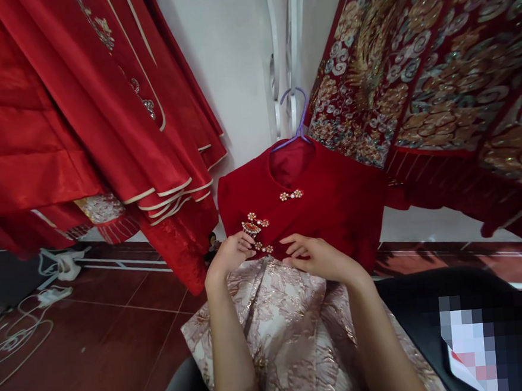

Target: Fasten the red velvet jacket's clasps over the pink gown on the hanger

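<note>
A dress with a red velvet top (332,196) and a pale pink brocade skirt (291,312) hangs in front of me on a purple hanger (301,118). Flower-shaped beaded clasps (291,195) run from its neck towards the side, with a fan-shaped tasselled brooch (250,226) among them. My left hand (233,254) is at the waist just below the brooch, fingers bent and closed on the dress front beside the lowest clasp. Across the waist, my right hand (312,254) rests on the red cloth with its fingers apart, holding nothing.
Red garments (115,98) with pale piping hang on the left. Heavily embroidered red garments (413,71) hang on the right. White cables (18,340) lie on the tiled floor (114,331). A black surface (411,304) is at the lower right, partly pixelated.
</note>
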Available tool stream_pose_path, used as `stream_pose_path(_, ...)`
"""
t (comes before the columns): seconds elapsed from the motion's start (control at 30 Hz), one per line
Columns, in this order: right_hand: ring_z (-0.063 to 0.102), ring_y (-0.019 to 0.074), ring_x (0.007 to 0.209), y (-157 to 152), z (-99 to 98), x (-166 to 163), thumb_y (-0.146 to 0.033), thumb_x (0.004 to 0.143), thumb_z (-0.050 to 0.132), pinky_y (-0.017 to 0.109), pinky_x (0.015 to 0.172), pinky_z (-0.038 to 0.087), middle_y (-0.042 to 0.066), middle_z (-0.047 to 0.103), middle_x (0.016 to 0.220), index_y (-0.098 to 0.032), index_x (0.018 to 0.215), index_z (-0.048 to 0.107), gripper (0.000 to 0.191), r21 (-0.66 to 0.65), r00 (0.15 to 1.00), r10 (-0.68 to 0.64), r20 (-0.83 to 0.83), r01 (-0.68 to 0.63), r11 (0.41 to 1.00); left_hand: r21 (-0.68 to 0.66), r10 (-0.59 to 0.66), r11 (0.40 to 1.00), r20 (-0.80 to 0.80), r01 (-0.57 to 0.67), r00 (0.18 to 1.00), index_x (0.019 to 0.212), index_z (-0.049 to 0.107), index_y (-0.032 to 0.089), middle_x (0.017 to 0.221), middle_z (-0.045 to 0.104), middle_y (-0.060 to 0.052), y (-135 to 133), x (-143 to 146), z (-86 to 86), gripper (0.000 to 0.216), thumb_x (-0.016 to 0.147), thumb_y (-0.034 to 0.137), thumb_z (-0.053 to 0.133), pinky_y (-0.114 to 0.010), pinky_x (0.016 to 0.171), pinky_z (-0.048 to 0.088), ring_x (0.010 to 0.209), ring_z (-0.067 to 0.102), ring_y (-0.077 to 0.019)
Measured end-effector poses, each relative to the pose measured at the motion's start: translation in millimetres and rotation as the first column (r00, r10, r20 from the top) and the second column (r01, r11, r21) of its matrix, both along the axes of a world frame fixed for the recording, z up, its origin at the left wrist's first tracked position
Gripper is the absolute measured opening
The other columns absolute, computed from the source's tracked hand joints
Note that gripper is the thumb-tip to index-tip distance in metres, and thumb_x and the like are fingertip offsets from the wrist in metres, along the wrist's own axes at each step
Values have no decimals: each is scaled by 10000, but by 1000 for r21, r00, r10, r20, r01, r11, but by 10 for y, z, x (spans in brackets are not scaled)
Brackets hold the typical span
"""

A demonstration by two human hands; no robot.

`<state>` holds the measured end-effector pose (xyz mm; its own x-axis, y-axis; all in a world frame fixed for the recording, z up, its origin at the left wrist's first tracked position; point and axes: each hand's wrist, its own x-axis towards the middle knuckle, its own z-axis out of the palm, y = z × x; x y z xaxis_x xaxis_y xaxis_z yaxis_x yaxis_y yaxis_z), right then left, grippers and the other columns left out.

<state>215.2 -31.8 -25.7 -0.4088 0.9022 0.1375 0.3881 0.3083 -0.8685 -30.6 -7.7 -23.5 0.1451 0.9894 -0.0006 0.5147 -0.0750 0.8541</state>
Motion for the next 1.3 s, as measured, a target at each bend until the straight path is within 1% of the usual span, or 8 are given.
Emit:
stream_pose_path(0.1,682,196,834,-10,29,-67,-313,757,691,346,790,554,67,714,880,-204,1093,646,356,17,999,24,-26,-24,1000,37,-51,998,-16,52,999,795,648,148,740,637,-11,46,65,-33,159,642,147,689,-216,653,463,677,594,-113)
stream_pose_path(0.17,680,192,852,23,-12,-146,-309,771,679,336,793,552,68,715,913,-203,1069,652,317,37,999,46,-16,-46,998,25,-94,995,-27,95,995,776,660,143,716,643,-11,73,112,-68,125,655,164,687,-211,633,456,659,596,-114)
stream_pose_path(0.27,670,203,898,94,-117,-244,-295,767,681,335,798,545,89,702,993,-186,1070,643,324,107,999,0,41,-4,994,-6,-117,993,-45,117,992,750,662,139,672,645,-12,92,149,-98,129,664,227,701,-214,605,448,625,592,-119)
stream_pose_path(0.43,679,224,880,161,-220,-315,-267,784,649,339,779,542,117,704,1017,-157,1082,632,318,69,993,-28,118,20,997,35,-102,994,-72,104,992,702,644,146,675,661,-24,114,143,-113,215,628,323,744,-223,600,450,624,603,-133)
stream_pose_path(0.57,676,211,890,167,-216,-335,-223,784,631,315,790,535,88,715,982,-178,991,656,214,99,996,-2,87,-6,995,68,-104,992,-73,108,992,690,616,157,651,658,-13,135,149,-128,175,651,294,718,-212,583,445,619,615,-134)
stream_pose_path(0.8,675,187,839,175,-253,-365,-176,753,638,293,745,546,80,712,929,-168,988,644,235,86,999,-4,44,1,996,-11,-88,996,-47,88,995,722,645,147,683,669,-20,124,134,-137,196,568,213,747,-214,598,460,636,617,-133)
stream_pose_path(1.0,673,172,800,203,-299,-365,-200,754,644,285,721,552,69,704,903,-173,986,635,233,75,1000,8,10,-9,997,35,-113,993,-56,115,992,737,667,145,675,657,-20,128,113,-135,270,593,347,775,-215,597,453,633,596,-130)
stream_pose_path(1.3,672,164,786,197,-296,-352,-198,751,647,275,705,550,53,702,886,-183,950,634,200,78,999,25,-21,-23,997,70,-100,992,-109,108,989,685,643,149,665,666,-24,126,150,-128,250,619,363,753,-218,597,454,633,609,-139)
